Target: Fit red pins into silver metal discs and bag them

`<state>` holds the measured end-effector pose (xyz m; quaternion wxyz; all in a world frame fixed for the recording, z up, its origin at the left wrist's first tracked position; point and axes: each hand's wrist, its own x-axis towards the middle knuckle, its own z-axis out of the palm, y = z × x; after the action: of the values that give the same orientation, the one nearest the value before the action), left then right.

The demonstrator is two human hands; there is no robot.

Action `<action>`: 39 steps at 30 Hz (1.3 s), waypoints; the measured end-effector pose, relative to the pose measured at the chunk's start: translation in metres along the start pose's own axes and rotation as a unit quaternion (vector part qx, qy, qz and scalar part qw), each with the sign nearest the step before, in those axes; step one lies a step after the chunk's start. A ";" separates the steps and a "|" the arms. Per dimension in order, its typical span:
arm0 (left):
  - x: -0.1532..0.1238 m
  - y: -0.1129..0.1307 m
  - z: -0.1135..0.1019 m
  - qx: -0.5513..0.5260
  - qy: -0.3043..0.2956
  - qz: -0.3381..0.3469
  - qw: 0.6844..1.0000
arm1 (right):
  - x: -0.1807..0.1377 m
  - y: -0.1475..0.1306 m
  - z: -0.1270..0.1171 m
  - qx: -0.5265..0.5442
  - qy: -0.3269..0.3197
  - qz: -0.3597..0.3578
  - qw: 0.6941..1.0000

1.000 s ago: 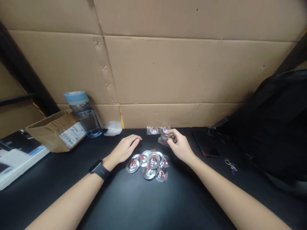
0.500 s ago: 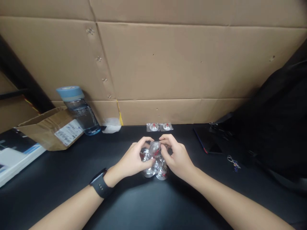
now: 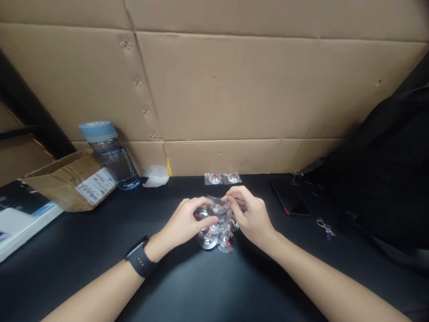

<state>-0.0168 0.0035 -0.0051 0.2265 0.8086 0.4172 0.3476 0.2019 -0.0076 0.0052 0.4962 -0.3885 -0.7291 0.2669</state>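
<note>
A clear plastic packet with a round silver disc (image 3: pixel 220 208) is held up between my hands, over a small heap of similar packets. My right hand (image 3: pixel 250 210) pinches the packet's right edge between thumb and fingers. From the other side, my left hand (image 3: pixel 190 222) curves its thumb and fingers around the packet's left part; the exact contact is partly hidden. Below lies the heap of silver discs (image 3: pixel 226 242), several with red marks, overlapping on the black tabletop (image 3: pixel 187 286). Two more packets, one with a disc (image 3: pixel 214 178) and another beside it (image 3: pixel 232 178), lie flat farther back.
A brown cardboard wall (image 3: pixel 234 89) closes off the back. On the left stand a blue-lidded bottle (image 3: pixel 115 156), a paper bag (image 3: pixel 70 183) and a white box (image 3: pixel 36 228). To the right are a dark tablet-like slab (image 3: pixel 290 197), a small corded trinket (image 3: pixel 326 229) and a black bag (image 3: pixel 385 179).
The held packet has tipped from facing me to a flatter slant. My right fingers have closed on its edge, and more of the heap shows beneath.
</note>
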 end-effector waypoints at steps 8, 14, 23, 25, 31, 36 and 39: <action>0.001 0.001 -0.002 -0.053 0.053 -0.018 0.997 | 0.002 -0.003 -0.001 0.001 -0.045 -0.003 0.999; 0.000 0.001 -0.004 -0.085 0.118 -0.049 0.988 | 0.001 0.008 0.005 0.065 -0.095 0.060 0.992; 0.002 -0.002 0.002 -0.276 0.087 -0.072 0.954 | 0.004 0.011 0.007 0.223 -0.001 0.102 0.970; 0.003 -0.002 0.003 -0.309 0.112 -0.093 0.940 | 0.004 0.010 0.007 0.238 -0.003 0.099 0.966; 0.004 0.001 -0.001 -0.312 0.141 -0.063 0.938 | 0.003 0.002 0.003 0.191 -0.050 0.095 0.976; 0.004 0.003 -0.008 -0.211 0.128 -0.014 0.969 | 0.004 -0.002 0.001 0.155 -0.057 0.086 0.983; 0.002 0.003 -0.010 -0.156 0.098 -0.004 0.983 | 0.004 -0.003 0.002 0.169 -0.085 0.093 0.977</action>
<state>-0.0218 0.0042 0.0046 0.3098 0.7237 0.3810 0.4849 0.1987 -0.0058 0.0091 0.4638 -0.3406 -0.6738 0.4635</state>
